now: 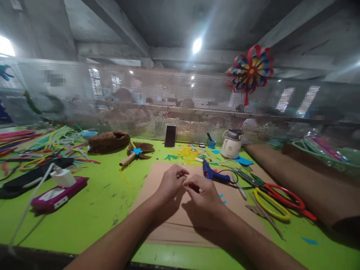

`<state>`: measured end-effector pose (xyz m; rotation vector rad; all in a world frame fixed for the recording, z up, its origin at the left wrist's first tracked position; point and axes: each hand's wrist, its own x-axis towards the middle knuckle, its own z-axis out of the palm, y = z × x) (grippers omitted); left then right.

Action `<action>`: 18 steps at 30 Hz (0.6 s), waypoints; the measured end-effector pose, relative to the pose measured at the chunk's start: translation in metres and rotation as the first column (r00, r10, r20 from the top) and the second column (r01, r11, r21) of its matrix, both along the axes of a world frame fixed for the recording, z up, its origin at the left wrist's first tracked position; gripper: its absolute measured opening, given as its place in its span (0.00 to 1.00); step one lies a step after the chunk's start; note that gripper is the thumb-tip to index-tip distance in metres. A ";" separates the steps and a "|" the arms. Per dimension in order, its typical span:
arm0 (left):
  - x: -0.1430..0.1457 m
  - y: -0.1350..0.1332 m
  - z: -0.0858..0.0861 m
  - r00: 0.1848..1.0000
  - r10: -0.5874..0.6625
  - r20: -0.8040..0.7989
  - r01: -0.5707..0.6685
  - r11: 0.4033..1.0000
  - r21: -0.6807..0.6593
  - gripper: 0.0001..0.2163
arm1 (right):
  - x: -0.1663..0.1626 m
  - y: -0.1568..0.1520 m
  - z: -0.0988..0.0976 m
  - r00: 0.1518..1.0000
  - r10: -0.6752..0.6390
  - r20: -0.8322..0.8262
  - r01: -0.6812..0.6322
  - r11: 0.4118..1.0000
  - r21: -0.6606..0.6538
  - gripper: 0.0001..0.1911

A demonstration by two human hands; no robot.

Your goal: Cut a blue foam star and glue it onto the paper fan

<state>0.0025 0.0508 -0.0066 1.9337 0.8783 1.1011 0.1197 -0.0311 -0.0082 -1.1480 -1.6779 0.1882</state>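
Observation:
My left hand (pixel 172 183) and my right hand (pixel 203 190) meet over a sheet of brown cardboard (pixel 157 228) on the green table. Both are closed, thumbs and fingertips pinched close to each other. Whatever they pinch, if anything, is too small to make out. Just beyond my right hand lies a blue glue gun (pixel 215 174). Small blue paper scraps (pixel 222 198) show beside my right wrist. To the right rest large scissors (pixel 271 204) with one red and one yellow handle loop.
A purple power strip (pixel 60 195) with a white charger lies left, near colourful strips (pixel 36 144). A brown paper craft with a blue star (pixel 137 151), a phone (pixel 170 135) and a pale jug (pixel 232 144) stand at the back. Rolled brown paper (pixel 298 180) lies right.

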 end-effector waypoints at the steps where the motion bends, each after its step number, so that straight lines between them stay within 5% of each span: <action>1: -0.001 0.000 0.002 1.000 0.003 0.008 -0.002 1.000 -0.007 0.06 | 0.002 0.001 0.002 1.000 -0.009 -0.009 0.009 1.000 0.006 0.05; 9: -0.004 0.000 0.009 0.984 -0.103 0.148 0.139 0.956 -0.256 0.09 | 0.036 0.014 0.012 0.969 -0.181 -0.167 0.175 0.983 -0.050 0.09; 18: -0.006 0.000 0.013 0.953 -0.114 0.279 0.228 0.878 -0.420 0.14 | 0.044 0.019 0.009 0.976 -0.164 -0.145 0.145 0.981 -0.130 0.10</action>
